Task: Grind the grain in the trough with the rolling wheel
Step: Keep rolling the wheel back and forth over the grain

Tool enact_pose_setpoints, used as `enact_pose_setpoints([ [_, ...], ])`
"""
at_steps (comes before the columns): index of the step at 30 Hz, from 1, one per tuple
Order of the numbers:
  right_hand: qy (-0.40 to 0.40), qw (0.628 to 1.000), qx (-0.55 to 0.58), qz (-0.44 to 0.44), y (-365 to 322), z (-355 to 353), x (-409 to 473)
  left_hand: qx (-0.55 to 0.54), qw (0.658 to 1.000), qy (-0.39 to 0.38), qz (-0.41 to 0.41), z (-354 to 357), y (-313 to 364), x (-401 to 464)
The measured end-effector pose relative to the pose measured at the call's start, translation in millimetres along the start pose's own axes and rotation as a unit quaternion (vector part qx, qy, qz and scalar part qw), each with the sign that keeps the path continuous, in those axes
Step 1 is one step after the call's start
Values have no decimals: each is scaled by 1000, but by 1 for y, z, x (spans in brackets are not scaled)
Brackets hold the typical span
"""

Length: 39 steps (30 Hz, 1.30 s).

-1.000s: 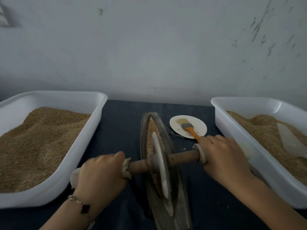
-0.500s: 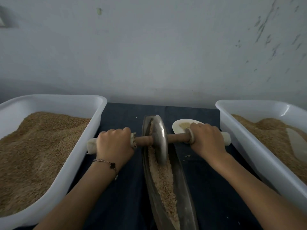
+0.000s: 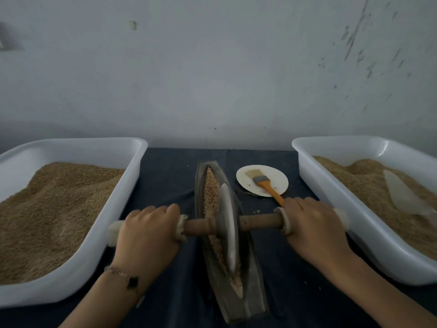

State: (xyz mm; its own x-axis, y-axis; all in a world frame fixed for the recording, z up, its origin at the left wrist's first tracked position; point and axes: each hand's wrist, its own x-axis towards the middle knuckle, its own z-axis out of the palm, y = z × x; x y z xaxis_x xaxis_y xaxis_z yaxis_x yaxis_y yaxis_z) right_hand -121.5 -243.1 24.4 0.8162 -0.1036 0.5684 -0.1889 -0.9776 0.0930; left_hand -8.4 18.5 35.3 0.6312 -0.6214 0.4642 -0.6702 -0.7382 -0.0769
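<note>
Left hand and right hand gripped axle ends; wheel sat mid-trough, grain far side, tubs flanking.

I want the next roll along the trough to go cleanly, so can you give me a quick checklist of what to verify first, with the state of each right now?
1. Left hand grips its end of the axle: ok.
2. Right hand grips the other end: ok.
3. Rolling wheel sits in the trough groove: ok.
4. Grain lies in the groove ahead of the wheel: ok.
5. Brush on the plate is clear of the right hand: not ok, its handle tip looks to touch the knuckles.
6. Trough is steady on the cloth: cannot tell.
</note>
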Motion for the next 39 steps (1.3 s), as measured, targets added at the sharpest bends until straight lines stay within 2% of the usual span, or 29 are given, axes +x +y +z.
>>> enact_pose_setpoints([
  [4, -1, 1000, 3, -23, 7, -18, -15, -17, 1000, -1, 7, -10, 4, -14],
  [8, -17, 1000, 16, -15, 5, -7, -4, -25, 1000, 14, 11, 1, -1, -5],
  [11, -4, 1000, 3, -2, 4, 11, 20, -15, 1000, -21, 0, 13, -10, 16],
  [14, -10, 1000, -19, 9, 3, 34, 50, 44, 996, -36, -65, 35, -21, 40],
  [17, -61, 997, -42, 21, 5, 51, 76, 62, 992, -37, -99, 40, -22, 62],
  [19, -91, 995, -14, 37, 9, 58, 84, 75, 992, -35, -100, 39, -20, 71],
  [23, -143, 989, 31, 34, 17, 62, 75, 105, 989, -60, -81, 33, -13, 79],
  [26, -152, 988, 15, 16, 13, 60, 67, 71, 993, -81, -51, 31, 1, 76],
  [31, -127, 992, 10, -24, 2, 34, 56, 52, 993, -98, -36, 19, 11, 57],
  [33, -85, 995, -23, -50, -1, 22, 40, 39, 993, -106, -37, 12, 12, 42],
  [35, -39, 997, 1, -61, -2, 8, 22, 39, 993, -109, -28, 2, 16, 25],
  [37, -44, 997, 19, -64, -1, -1, 7, 28, 997, -78, 9, -6, 24, 14],
  [39, -94, 994, 19, -56, 2, -4, 2, 24, 998, -57, 27, -17, 27, 13],
])
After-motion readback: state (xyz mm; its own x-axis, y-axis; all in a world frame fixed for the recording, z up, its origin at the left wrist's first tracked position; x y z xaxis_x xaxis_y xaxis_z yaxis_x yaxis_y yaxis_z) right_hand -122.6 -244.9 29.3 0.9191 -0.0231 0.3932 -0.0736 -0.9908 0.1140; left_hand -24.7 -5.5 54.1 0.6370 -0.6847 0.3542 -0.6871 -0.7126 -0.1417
